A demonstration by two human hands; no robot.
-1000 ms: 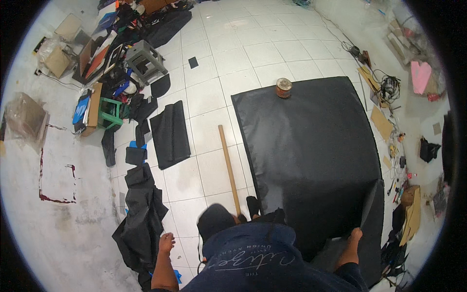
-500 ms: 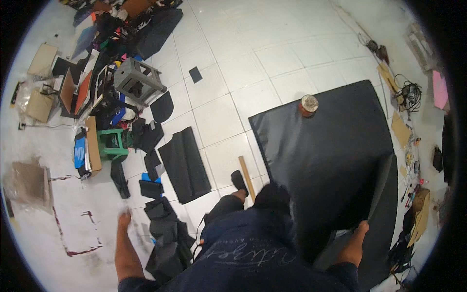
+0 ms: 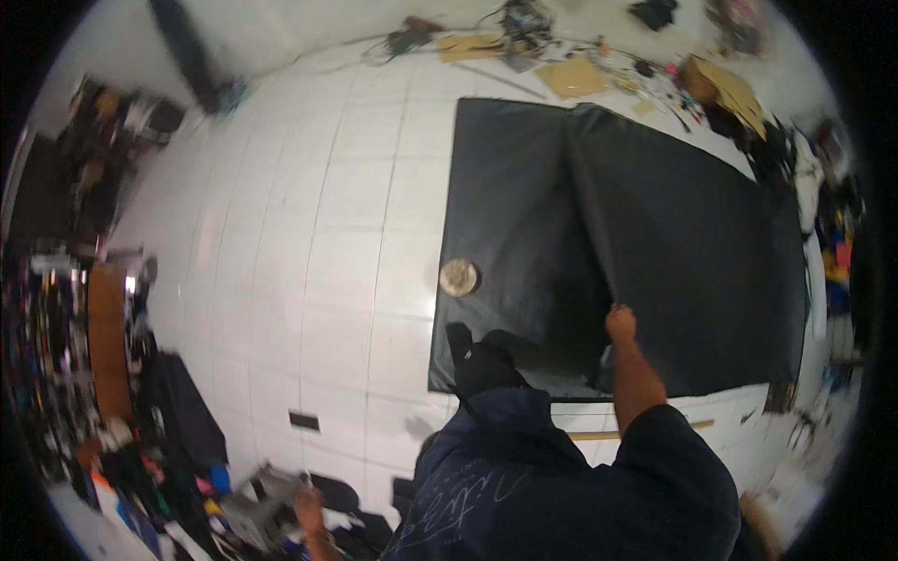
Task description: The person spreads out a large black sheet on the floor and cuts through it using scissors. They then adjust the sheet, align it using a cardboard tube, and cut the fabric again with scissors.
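Note:
A large black sheet (image 3: 697, 252) with a slight sheen, like vinyl or leatherette, lies spread on the white tiled floor. My right hand (image 3: 620, 323) is closed on the lifted edge of its upper layer, and a long raised fold runs from there toward the far side. Under that fold the near part is in shadow. On the sheet's left margin stands a round container (image 3: 459, 278) with a mottled pale top. Away at the lower left, my left hand (image 3: 309, 512) hangs near a grey plastic stool (image 3: 264, 505); its fingers are too small and blurred to read.
Behind my body a wooden stick (image 3: 594, 436) lies along the sheet's near edge. A small dark rectangle (image 3: 304, 421) sits on the tiles to the left. Cardboard pieces (image 3: 572, 79) and tangled cables (image 3: 526, 21) line the far wall. Piled goods and a black bundle (image 3: 178, 407) crowd the lower left.
My body and view have turned to the left, around the sheet. My right hand keeps its hold on the edge, and the fold is now drawn over farther. My left hand stays out to the side.

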